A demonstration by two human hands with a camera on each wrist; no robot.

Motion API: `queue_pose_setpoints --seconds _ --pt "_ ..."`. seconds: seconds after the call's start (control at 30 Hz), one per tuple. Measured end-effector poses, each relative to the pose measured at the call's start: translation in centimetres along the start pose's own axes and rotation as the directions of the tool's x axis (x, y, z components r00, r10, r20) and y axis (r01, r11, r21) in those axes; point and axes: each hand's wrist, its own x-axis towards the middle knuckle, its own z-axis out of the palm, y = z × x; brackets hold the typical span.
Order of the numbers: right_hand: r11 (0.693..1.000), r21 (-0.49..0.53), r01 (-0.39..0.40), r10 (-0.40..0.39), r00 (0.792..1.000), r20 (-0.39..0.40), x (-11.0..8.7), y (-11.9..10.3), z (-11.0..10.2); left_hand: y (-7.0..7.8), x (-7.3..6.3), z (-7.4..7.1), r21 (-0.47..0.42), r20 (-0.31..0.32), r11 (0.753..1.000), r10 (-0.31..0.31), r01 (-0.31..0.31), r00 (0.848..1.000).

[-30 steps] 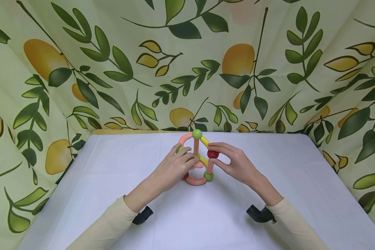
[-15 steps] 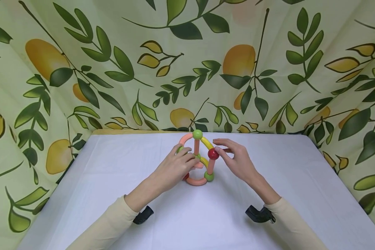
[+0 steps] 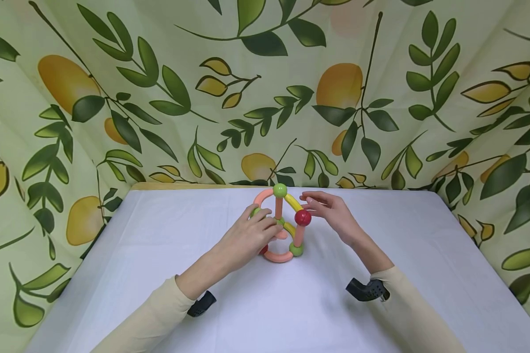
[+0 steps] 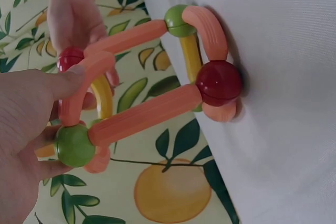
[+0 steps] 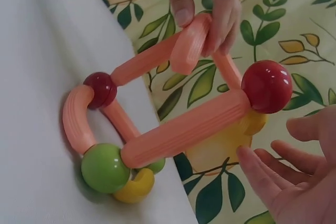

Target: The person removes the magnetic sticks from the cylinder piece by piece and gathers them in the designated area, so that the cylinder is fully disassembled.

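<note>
A frame of magnetic balls and rods stands on the table. My left hand is at its upper left side, pinching a curved pink rod between thumb and fingers. One end of that rod meets a green ball; in the right wrist view, the other end points out free, apart from the upper red ball. That red ball tops a straight pink rod and joins a curved yellow rod. My right hand is beside the red ball, fingers spread and holding nothing.
A white cloth covers the table. Behind it hangs a curtain printed with leaves and fruit. Another green ball tops the frame's far corner. A lower red ball rests at the table surface.
My right hand has let go of the upper red ball and drawn back to the right, its fingers spreading. My left hand has stayed on the frame.
</note>
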Motion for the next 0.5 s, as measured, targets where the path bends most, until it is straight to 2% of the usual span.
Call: queue_pose_setpoints --seconds 0.23,0.5 --pt "0.995 0.056 -0.079 0.075 0.995 0.063 0.42 -0.19 0.09 -0.04 0.01 0.03 -0.002 -0.007 1.000 0.007 -0.007 1.000" --pt "0.992 0.059 -0.113 0.109 0.992 0.071 0.50 -0.75 0.32 -0.13 0.06 0.17 0.006 -0.022 1.000 0.011 -0.011 1.000"
